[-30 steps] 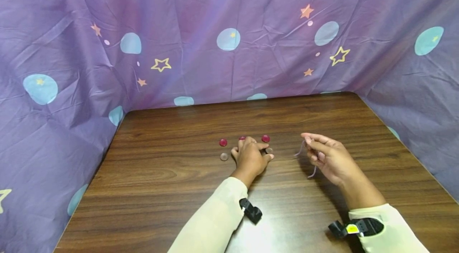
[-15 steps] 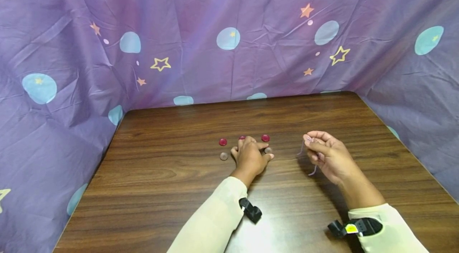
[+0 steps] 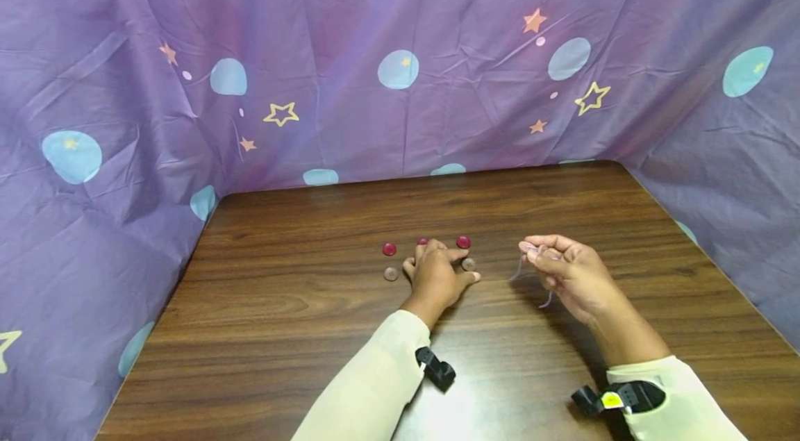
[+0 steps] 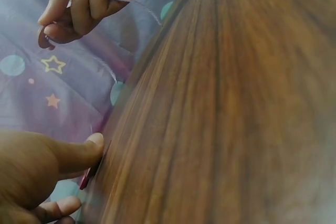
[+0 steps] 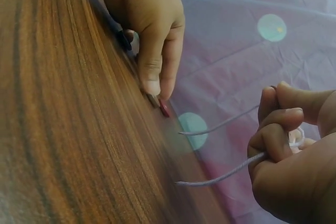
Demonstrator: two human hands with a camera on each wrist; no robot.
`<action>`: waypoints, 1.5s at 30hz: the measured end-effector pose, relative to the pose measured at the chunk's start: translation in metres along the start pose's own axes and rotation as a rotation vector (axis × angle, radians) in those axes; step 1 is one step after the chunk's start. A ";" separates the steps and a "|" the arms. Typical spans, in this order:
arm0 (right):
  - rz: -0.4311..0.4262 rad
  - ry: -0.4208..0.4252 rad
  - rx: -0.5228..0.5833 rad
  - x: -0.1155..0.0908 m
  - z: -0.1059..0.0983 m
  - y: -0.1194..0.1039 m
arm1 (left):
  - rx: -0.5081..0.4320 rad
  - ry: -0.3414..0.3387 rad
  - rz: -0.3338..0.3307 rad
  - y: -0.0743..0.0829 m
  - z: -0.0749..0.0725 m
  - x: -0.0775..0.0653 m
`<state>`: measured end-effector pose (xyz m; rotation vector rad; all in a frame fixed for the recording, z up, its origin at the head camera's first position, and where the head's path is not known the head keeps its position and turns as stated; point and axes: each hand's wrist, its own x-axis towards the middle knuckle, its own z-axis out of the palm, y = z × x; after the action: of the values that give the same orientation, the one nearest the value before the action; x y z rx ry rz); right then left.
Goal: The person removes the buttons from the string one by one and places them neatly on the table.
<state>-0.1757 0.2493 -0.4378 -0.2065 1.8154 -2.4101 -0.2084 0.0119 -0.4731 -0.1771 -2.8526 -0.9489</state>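
My left hand (image 3: 433,283) is over the middle of the table, fingers spread and fingertips down among the buttons. A brown button (image 3: 469,264) lies between its index finger and thumb, the thumb a little apart from it. Behind the knuckles a red button (image 3: 423,242) is partly hidden. To the right, my right hand (image 3: 578,280) is raised above the table and pinches a lavender yarn (image 3: 517,269) between thumb and forefinger. In the right wrist view the yarn (image 5: 223,176) runs through the curled fingers and its two ends hang free.
Another red button (image 3: 389,248) and a brown button (image 3: 390,273) lie left of my left hand; a further red button (image 3: 463,242) lies behind its index finger. The wooden table (image 3: 281,344) meets a purple curtain (image 3: 350,114) at the back and sides.
My right hand has lifted slightly, then moved left and down with the yarn. My left thumb has shifted slightly outward, showing more of the brown button. The buttons stay in place.
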 end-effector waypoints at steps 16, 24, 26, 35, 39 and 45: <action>-0.074 0.014 -0.072 -0.001 0.008 0.004 | -0.072 -0.001 0.032 -0.003 -0.010 -0.005; -0.068 0.062 -0.070 -0.001 0.012 0.007 | -0.141 0.057 0.122 -0.001 -0.017 -0.016; -0.072 0.060 -0.074 0.000 0.013 0.008 | -0.149 0.065 0.147 -0.002 -0.017 -0.019; -0.067 0.023 -0.069 0.003 0.016 0.010 | -0.281 0.068 0.227 -0.013 -0.027 -0.033; -0.075 0.030 -0.080 0.003 0.018 0.011 | -0.329 0.053 0.220 -0.017 -0.034 -0.038; -0.063 0.025 -0.104 0.002 0.024 0.013 | -0.448 0.014 0.235 -0.027 -0.042 -0.047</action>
<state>-0.1731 0.2228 -0.4438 -0.2481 1.9765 -2.3716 -0.1631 -0.0379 -0.4632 -0.5310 -2.4880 -1.5049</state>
